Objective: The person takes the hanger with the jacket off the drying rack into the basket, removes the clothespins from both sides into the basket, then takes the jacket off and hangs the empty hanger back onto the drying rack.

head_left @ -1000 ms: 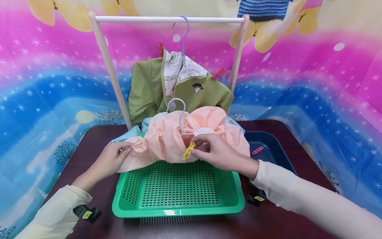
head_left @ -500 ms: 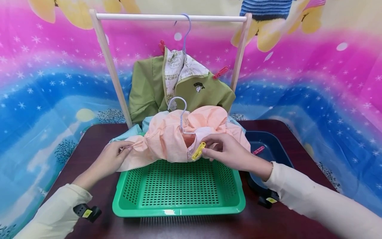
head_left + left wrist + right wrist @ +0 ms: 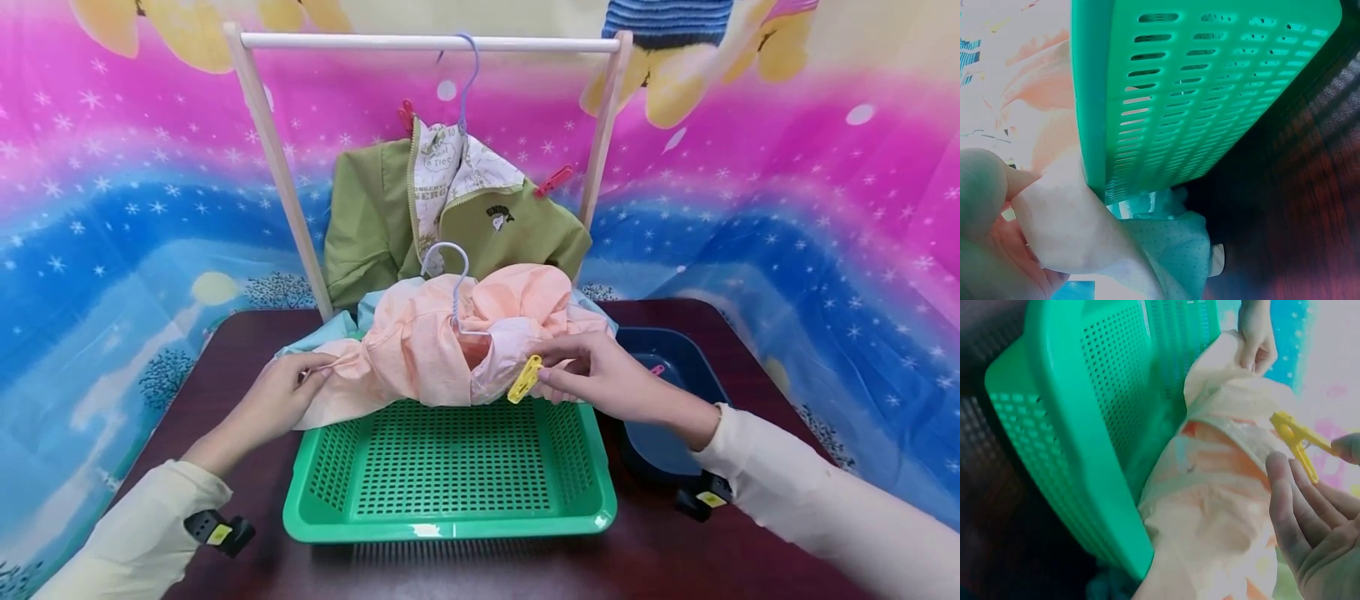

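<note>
A peach garment point(image 3: 401, 358) lies bunched across the far side of a green basket point(image 3: 450, 531), a lilac hanger's hook point(image 3: 448, 247) standing up out of its neckline. At the left, the left hand point(image 3: 285, 392) pinches the end of its sleeve between thumb and fingers. The right hand point(image 3: 611, 379) holds a yellow clothespin point(image 3: 525, 380) in front of the garment's right part. In the right wrist view, the thumb and fingers grip the clothespin point(image 3: 1300, 437), while the other fingers spread near the cloth. Most of the hanger is hidden inside the garment.
Behind, an olive jacket point(image 3: 367, 221) hangs from a rack's white bar point(image 3: 360, 42), with red clothespins point(image 3: 553, 181) at its shoulders. Light blue cloth point(image 3: 326, 335) shows beneath the peach garment. At right stands a dark blue tray point(image 3: 675, 342) with a pink clothespin point(image 3: 657, 369), partly behind the forearm.
The right hand has moved right along the peach garment with the yellow clothespin, uncovering more of the pale neckline. The left hand keeps its pinch on the sleeve in the same place.
</note>
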`<state>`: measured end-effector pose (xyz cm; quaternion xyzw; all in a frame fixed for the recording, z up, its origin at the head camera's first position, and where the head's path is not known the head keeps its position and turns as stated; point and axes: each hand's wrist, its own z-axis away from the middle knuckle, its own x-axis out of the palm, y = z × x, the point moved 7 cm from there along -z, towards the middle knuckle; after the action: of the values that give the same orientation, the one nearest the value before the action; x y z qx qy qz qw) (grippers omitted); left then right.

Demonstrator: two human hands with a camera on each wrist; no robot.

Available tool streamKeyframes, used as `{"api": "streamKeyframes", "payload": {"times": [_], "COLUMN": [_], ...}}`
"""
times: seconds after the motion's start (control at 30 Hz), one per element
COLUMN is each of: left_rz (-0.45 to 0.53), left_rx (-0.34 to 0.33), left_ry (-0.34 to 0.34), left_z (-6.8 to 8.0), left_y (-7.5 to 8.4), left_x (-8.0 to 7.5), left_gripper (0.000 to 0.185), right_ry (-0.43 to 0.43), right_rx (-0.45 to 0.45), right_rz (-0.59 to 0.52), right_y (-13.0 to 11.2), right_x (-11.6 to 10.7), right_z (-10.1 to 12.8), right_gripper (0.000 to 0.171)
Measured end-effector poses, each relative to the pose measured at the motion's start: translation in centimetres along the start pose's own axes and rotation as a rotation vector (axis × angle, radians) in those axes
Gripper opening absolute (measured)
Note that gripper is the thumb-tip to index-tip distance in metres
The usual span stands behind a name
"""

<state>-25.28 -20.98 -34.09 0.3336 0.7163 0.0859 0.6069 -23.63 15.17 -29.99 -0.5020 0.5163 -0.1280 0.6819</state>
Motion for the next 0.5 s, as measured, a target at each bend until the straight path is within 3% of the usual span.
{"api": "streamKeyframes", "payload": {"times": [0.17, 0.5], "left_rz": [-0.005, -0.005], "left_rx": [-0.006, -0.014], "left_ry": [-0.003, -0.015], "left_z": [0.0, 0.0], "left_y": [-0.1, -0.2], "left_x": [-0.1, 0.1], "left_gripper": [0.027, 0.027], "right_ry": [-0.028, 0.023], "right_rx": [-0.002, 0.019], "right_rz": [0.013, 0.072], "right_y": [0.7, 2.3], "right_x": [-0.9, -1.9], "right_z": [0.5, 1.8], "right_gripper": [0.039, 0.036]}}
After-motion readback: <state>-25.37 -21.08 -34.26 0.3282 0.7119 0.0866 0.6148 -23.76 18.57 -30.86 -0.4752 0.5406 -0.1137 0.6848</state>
